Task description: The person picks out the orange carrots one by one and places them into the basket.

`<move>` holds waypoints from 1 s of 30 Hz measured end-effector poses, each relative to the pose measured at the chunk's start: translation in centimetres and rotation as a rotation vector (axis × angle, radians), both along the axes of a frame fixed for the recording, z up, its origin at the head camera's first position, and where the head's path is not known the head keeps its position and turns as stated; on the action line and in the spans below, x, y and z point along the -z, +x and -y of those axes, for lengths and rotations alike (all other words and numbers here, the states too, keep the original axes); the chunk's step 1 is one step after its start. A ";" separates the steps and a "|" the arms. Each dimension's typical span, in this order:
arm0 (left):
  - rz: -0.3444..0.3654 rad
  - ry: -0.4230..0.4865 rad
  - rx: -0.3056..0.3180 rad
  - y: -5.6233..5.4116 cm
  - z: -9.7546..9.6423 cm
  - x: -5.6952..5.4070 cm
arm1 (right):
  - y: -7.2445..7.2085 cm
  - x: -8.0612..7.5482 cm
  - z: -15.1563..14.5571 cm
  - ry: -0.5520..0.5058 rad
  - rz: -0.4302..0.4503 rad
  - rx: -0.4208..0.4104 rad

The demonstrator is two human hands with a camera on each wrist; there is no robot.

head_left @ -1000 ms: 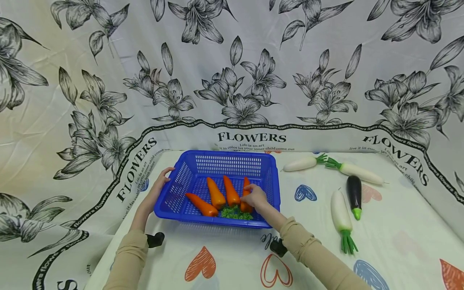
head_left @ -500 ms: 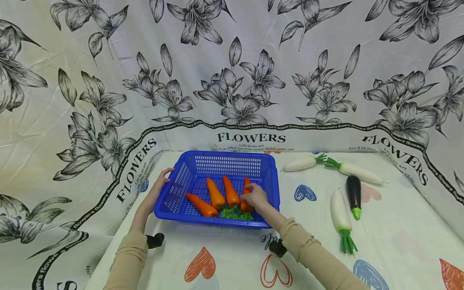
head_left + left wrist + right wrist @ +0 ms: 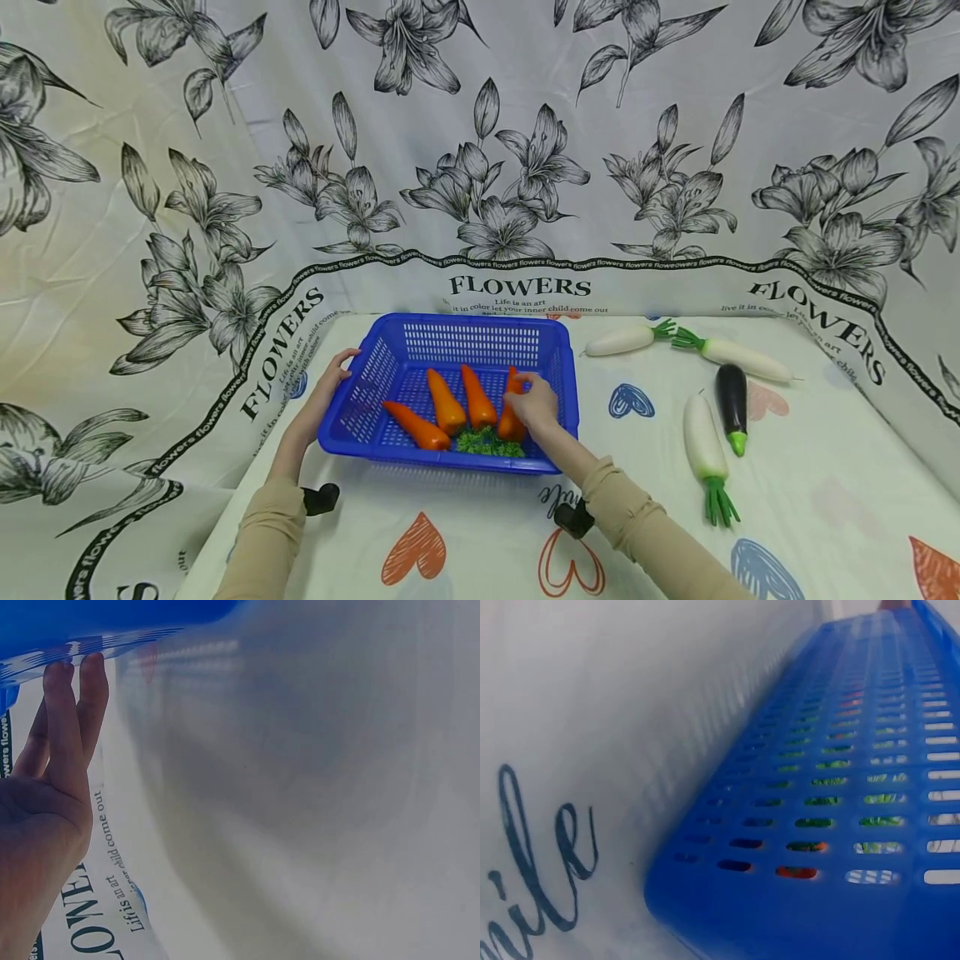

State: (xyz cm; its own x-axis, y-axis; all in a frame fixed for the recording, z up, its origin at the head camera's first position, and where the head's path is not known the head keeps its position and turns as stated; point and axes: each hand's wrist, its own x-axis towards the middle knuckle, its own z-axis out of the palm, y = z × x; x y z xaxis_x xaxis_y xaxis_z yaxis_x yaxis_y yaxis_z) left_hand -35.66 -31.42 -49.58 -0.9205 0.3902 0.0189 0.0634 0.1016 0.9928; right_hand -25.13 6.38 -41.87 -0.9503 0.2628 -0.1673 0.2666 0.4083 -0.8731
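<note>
A blue plastic basket [image 3: 450,464] holds several orange toy-like carrots, among them one at the left [image 3: 417,427], with frilly green tops bunched at the near wall. My right hand [image 3: 536,406] reaches over the near right side, its thumb and fingers around the upper part of the rightmost carrot [image 3: 512,425], partly covering it. The left hand [image 3: 327,392] is at the basket's left rim. In the left wrist view, the left fingers [image 3: 66,727] extend up straight, fingertips against the basket's side [image 3: 112,619]. The right wrist view shows the slotted basket wall [image 3: 795,900] but not the hand.
To the right lie three white radishes with green tops, one at the back [image 3: 621,340], one behind the eggplant [image 3: 750,358] and one nearer [image 3: 705,437]. A dark eggplant [image 3: 731,400] is beside them. The heart-print tablecloth [image 3: 480,533] meets a floral curtain [image 3: 675,287] at the back.
My right hand has shifted slightly up and to the right along the rightmost carrot, which has leaned a little to the right. The left hand and basket stay nearly in place.
</note>
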 end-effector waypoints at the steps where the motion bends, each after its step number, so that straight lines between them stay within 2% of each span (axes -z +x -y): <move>1: -0.001 -0.015 -0.012 0.4 -0.4 -0.6 | 0.0 0.0 0.0 -0.017 -0.004 0.011; 2: 0.006 -0.053 -0.035 0.3 -0.4 -0.8 | 0.1 0.0 0.0 -0.028 -0.014 0.021; 3: 0.031 -0.154 -0.082 2.1 -1.2 -2.5 | 0.2 0.0 0.0 -0.043 -0.026 0.031; 4: 0.026 -0.186 -0.089 2.8 -1.8 -3.5 | 0.2 0.0 0.0 -0.059 -0.040 0.042; 7: 0.045 -0.205 -0.111 4.9 -3.4 -6.1 | 0.6 -0.2 -0.1 -0.126 -0.072 0.050; 10: 0.069 -0.197 -0.115 5.9 -4.1 -7.4 | 1.0 -0.4 -0.3 -0.199 -0.095 0.005; 14: 0.064 -0.208 -0.122 6.1 -4.0 -7.6 | 1.8 -0.9 -1.2 -0.264 -0.138 -0.119; 18: 0.050 -0.206 -0.119 5.5 -3.4 -6.7 | 3.0 -1.9 -2.8 -0.273 -0.204 -0.263; 22: 0.036 -0.211 -0.126 5.0 -3.0 -6.1 | 4.2 -2.9 -5.0 -0.236 -0.222 -0.381; 24: 0.025 -0.221 -0.133 4.9 -2.9 -6.0 | 4.7 -3.1 -6.2 -0.178 -0.236 -0.394; 26: 0.015 -0.235 -0.141 5.0 -2.9 -6.1 | 5.3 -2.9 -7.4 -0.086 -0.285 -0.377; 30: 0.002 -0.258 -0.179 5.3 -3.1 -6.0 | 6.8 -1.2 -9.8 0.119 -0.443 -0.287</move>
State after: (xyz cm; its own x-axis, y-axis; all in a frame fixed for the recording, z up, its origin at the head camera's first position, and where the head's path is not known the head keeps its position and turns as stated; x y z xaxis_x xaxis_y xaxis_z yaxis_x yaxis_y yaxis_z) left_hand -30.39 -28.31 -43.53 -0.9751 0.2132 -0.0616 0.0198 0.3597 0.9329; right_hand -18.38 16.16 -40.71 -0.9595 -0.0250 0.2807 -0.2532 0.5135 -0.8199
